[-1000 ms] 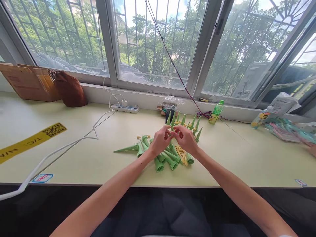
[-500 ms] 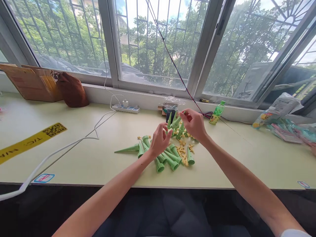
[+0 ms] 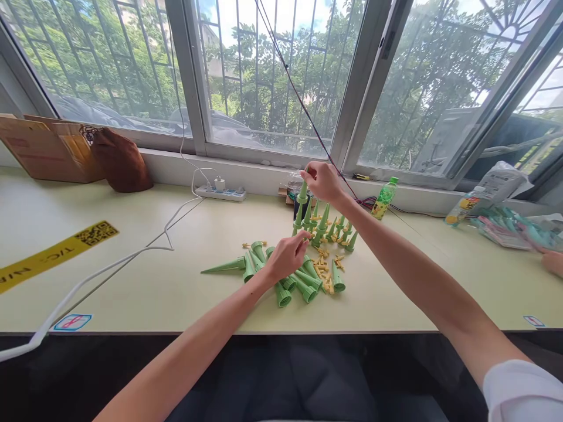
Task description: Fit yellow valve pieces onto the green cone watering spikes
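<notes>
My right hand (image 3: 323,183) is raised at the back of the cluster, its fingers pinched on the pointed top of a green plastic watering spike (image 3: 302,194). That spike is upright, wide end down, above several standing green spikes (image 3: 322,225) fitted with small yellow valves. My left hand (image 3: 287,256) is lower, between the standing group and a pile of loose green spikes (image 3: 308,293). Its fingertips are closed near a yellow bit; I cannot tell whether they hold it. Loose yellow valves (image 3: 324,272) lie right of the pile.
A power strip (image 3: 221,193) with a white cable lies at the wall. A green-capped bottle (image 3: 384,199) stands back right, another bottle (image 3: 464,206) farther right near plastic packets. A brown pouch (image 3: 119,159) and cardboard box (image 3: 53,149) stand left. Another person's hand (image 3: 553,262) shows at the right edge.
Both hands were together at first. My right hand has moved away, up and back, carrying the green watering spike from a tilted to an upright pose. My left hand has shifted little.
</notes>
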Available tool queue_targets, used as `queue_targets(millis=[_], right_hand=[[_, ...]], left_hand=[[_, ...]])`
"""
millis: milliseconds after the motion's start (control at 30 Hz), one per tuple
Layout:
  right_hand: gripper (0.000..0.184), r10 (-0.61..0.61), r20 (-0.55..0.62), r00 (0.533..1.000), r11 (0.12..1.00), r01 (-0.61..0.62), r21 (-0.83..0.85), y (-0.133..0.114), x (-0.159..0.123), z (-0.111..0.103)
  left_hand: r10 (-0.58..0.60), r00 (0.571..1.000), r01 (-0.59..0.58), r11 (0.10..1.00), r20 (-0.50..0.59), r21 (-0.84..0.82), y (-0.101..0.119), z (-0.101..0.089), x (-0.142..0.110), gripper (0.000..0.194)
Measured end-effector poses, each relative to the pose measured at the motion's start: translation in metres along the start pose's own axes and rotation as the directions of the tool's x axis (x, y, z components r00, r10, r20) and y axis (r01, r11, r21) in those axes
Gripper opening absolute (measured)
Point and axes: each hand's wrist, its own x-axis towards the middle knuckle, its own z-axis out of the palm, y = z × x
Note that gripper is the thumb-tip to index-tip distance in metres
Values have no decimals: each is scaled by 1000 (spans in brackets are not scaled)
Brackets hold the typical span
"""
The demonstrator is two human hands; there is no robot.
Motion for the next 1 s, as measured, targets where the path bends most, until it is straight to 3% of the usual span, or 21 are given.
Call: queue_targets(millis=[167,467,600,833,1000], right_hand=[[39,29,59,998,1000,-29,-12,8,-1,10],[39,93,63,994,995,-90,-48,-8,-1,-3],[34,18,30,999,1000,-18,-2,-22,-8,-7],[24,-259,63,964,961,251,112,-44,-29,-13],[22,-202,209,957,979,189,83,-34,-57,-11]], left_hand=[[6,1000,-6,1000,10,-10,2,-1,1,18],[18,999,-18,1000,28,-9,0,2,0,18],[22,994,-18,999,105,-37,3,0,-1,18],[87,981,-85,996,171,-17,6,-1,-3,15],[88,980,-96,995,178,36,7,-1,-3,15]])
